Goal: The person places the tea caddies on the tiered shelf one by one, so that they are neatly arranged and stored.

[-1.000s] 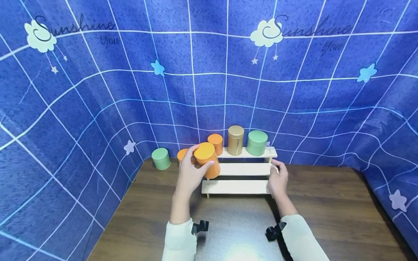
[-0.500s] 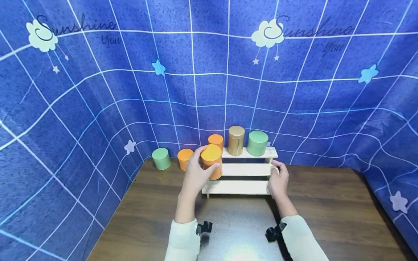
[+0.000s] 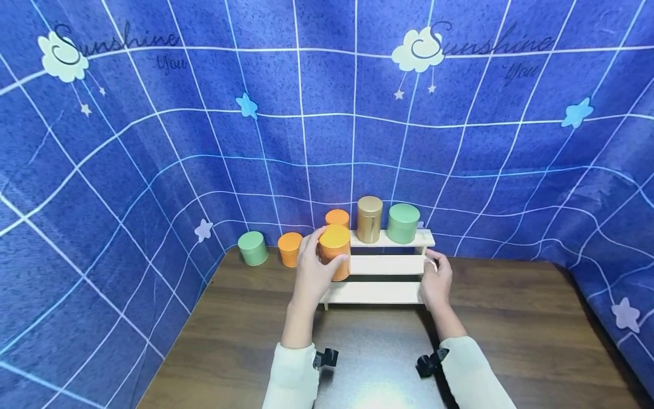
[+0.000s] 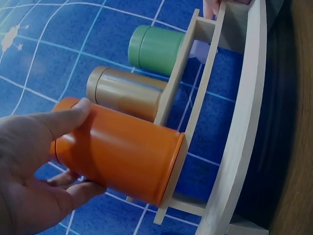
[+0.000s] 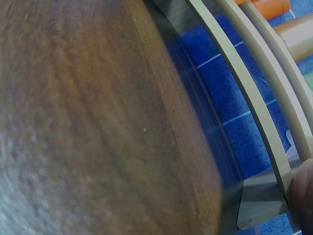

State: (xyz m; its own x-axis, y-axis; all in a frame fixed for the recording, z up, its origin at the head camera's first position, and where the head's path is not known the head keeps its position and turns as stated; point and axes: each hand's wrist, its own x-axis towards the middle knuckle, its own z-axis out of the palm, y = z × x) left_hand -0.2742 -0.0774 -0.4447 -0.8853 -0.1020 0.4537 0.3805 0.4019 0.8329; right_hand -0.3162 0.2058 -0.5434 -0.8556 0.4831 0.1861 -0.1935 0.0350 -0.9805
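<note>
My left hand (image 3: 311, 272) holds a tall orange canister (image 3: 334, 237) between thumb and fingers, upright at the left end of the middle tier of a white three-tier wooden display stand (image 3: 378, 292). In the left wrist view, the canister's base is right at that tier's board, and the thumb lies along its side near the lid. My right hand (image 3: 437, 281) grips the stand's right end. On the top tier stand a smaller orange canister (image 3: 337, 216), partly hidden behind the held one, a gold canister (image 3: 369, 220) and a green round tin (image 3: 403, 224).
A green tin (image 3: 252, 248) and another small orange canister (image 3: 290, 249) stand on the brown wooden table (image 3: 230, 329), left of the stand. A blue patterned curtain (image 3: 327, 130) hangs behind and around the table. Black camera mounts sit on both wrists.
My left hand has moved the tall orange canister a little to the right, over the middle tier, and it now stands straighter. The right hand keeps its place at the stand's end.
</note>
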